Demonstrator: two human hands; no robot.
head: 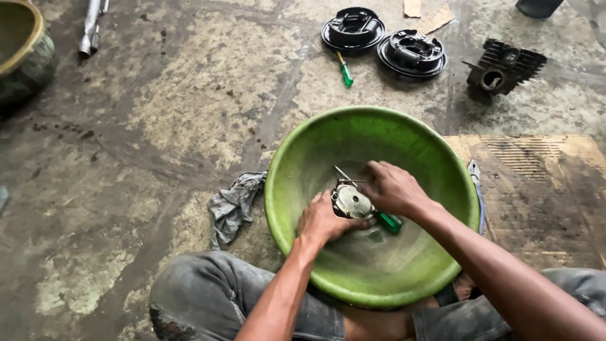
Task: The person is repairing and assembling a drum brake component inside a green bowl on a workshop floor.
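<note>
A green plastic basin [297, 170] sits between my knees on the concrete floor. Inside it my left hand [323, 219] grips a small round metal engine part [351, 201] from below. My right hand [394, 188] is closed around a screwdriver with a green handle [390, 222], its thin metal shaft poking out at the upper left over the part. Both hands are low in the basin, close together and touching the part.
A grey rag [232, 205] lies left of the basin. Two black round drum plates [353, 28] [411, 53], a second green screwdriver [344, 71] and a finned engine cylinder [503, 66] lie beyond. Cardboard [536, 183] lies at right, a bowl [22, 50] far left.
</note>
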